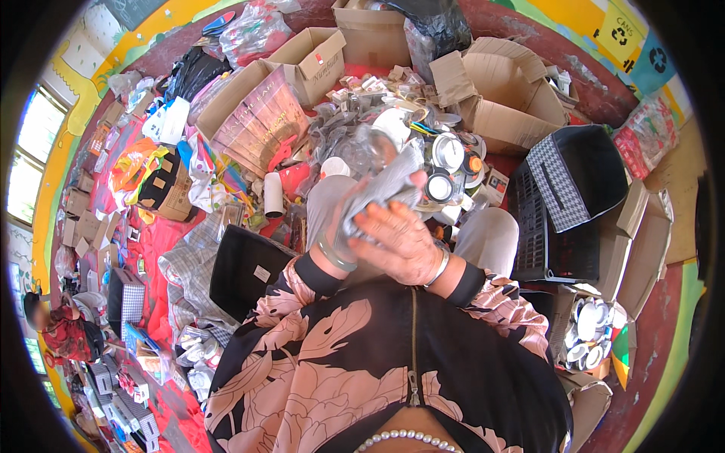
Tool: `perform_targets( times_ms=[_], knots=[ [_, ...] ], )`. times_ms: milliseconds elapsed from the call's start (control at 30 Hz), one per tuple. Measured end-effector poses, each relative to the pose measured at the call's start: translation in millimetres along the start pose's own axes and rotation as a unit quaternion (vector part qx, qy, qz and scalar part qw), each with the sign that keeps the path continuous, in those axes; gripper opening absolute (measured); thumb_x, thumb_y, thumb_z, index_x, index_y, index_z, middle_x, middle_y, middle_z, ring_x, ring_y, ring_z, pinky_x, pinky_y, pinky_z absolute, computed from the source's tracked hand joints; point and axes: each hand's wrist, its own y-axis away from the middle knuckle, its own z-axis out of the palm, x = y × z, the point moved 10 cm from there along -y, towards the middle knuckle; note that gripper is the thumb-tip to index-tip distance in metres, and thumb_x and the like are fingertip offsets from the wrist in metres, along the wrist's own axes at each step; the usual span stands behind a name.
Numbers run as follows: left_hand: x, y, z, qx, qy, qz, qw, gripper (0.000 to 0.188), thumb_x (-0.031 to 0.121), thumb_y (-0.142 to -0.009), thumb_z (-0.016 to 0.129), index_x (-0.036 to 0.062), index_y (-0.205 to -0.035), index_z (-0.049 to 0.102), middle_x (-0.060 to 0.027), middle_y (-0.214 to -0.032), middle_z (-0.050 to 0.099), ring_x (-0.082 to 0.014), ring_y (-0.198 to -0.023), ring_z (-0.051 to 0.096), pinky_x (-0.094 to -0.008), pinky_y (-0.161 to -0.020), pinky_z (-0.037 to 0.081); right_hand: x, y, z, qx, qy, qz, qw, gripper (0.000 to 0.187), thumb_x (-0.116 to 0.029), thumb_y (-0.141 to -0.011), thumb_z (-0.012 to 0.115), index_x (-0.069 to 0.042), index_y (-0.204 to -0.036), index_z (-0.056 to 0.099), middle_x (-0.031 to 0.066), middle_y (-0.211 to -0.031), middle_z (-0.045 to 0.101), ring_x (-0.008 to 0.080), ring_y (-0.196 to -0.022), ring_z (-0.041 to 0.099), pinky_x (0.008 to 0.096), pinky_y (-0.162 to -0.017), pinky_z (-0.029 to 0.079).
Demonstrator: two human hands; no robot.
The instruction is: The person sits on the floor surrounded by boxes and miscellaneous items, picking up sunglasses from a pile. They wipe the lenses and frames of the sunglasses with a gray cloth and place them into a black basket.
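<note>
A folded grey cloth point(387, 183) is between my two hands, above my lap. My left hand point(341, 223), with a pale bangle at its wrist, holds the cloth from the left; most of its fingers are hidden behind it. My right hand point(400, 240), also with a bangle, presses on the cloth from the near side with its fingers bent over it. Whether something is wrapped inside the cloth is hidden. Just beyond lies a heap of clear plastic, white lids point(448, 152) and a jar with a white-and-black top point(439, 188).
Open cardboard boxes point(507, 94) stand at the back. To the right are a black crate point(555, 241), a houndstooth-trimmed fabric bin point(578, 177) and a box of white dishes point(589, 332). A black bin point(253, 268) sits left of my lap. Another person point(68, 332) is at the far left.
</note>
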Motion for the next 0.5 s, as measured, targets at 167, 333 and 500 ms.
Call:
perform_targets(
  times_ms=[167, 333, 500],
  knots=[
    [-22, 6, -18, 0.047, -0.083, -0.011, 0.995, 0.038, 0.009, -0.094, 0.042, 0.0006, -0.131, 0.038, -0.0124, -0.122, 0.051, -0.0198, -0.116, 0.047, -0.033, -0.098, 0.039, 59, -27, -54, 0.168, -0.041, 0.167, 0.971, 0.047, 0.007, -0.069, 0.056, -0.006, -0.114, 0.054, 0.0173, -0.116, 0.054, 0.0352, -0.112, 0.051, 0.0406, -0.093, 0.04],
    [-19, 3, -15, 0.116, -0.226, -0.015, 0.967, 0.03, 0.015, -0.092, 0.048, 0.0012, -0.12, 0.047, -0.0039, -0.098, 0.059, -0.0112, -0.088, 0.057, -0.0271, -0.079, 0.047, 118, -33, -47, 0.149, -0.207, 0.31, 0.916, 0.043, 0.01, -0.074, 0.052, -0.006, -0.115, 0.053, 0.0157, -0.111, 0.057, 0.0332, -0.105, 0.055, 0.0353, -0.088, 0.044],
    [4, 6, -40, 0.19, -0.133, 0.06, 0.971, 0.031, 0.019, -0.094, 0.041, -0.0014, -0.117, 0.049, -0.009, -0.107, 0.057, -0.0169, -0.098, 0.057, -0.0336, -0.085, 0.048, 77, -26, -26, 0.114, -0.139, 0.224, 0.958, 0.047, 0.013, -0.07, 0.047, -0.006, -0.112, 0.057, 0.0168, -0.117, 0.055, 0.0319, -0.115, 0.05, 0.0377, -0.097, 0.04]
  ],
)
